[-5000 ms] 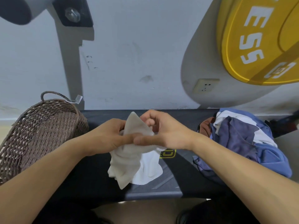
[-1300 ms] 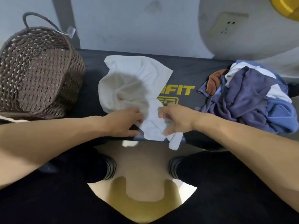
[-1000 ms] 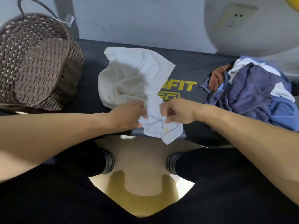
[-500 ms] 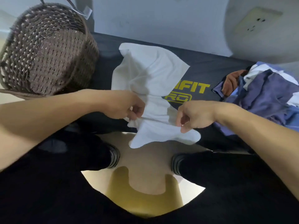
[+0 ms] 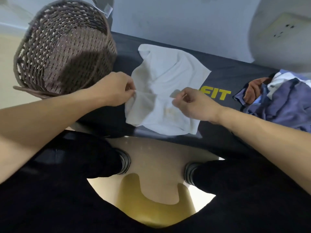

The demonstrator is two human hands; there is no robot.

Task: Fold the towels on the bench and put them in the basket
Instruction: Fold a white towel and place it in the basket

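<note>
A white towel (image 5: 168, 78) lies rumpled on the black bench (image 5: 235, 76), its near edge draped over the front of the bench. My left hand (image 5: 114, 89) pinches the towel's left edge between thumb and fingers. My right hand (image 5: 193, 105) pinches a fold near the towel's middle right. A brown woven basket (image 5: 42, 52) stands on the bench at the left, touching nothing of the towel. It looks empty. A pile of blue, white and orange-brown towels (image 5: 277, 101) lies at the right end of the bench.
A grey wall runs behind the bench, with a wall socket (image 5: 277, 29) at the upper right. Yellow lettering (image 5: 217, 96) shows on the bench beside my right hand. My dark trousers and shoes (image 5: 117, 163) are below, on a beige and yellow floor.
My hands have moved apart and up onto the towel, drawing its lower part wider. The hanging corner now lies flatter over the bench's front edge. The view has shifted right and down.
</note>
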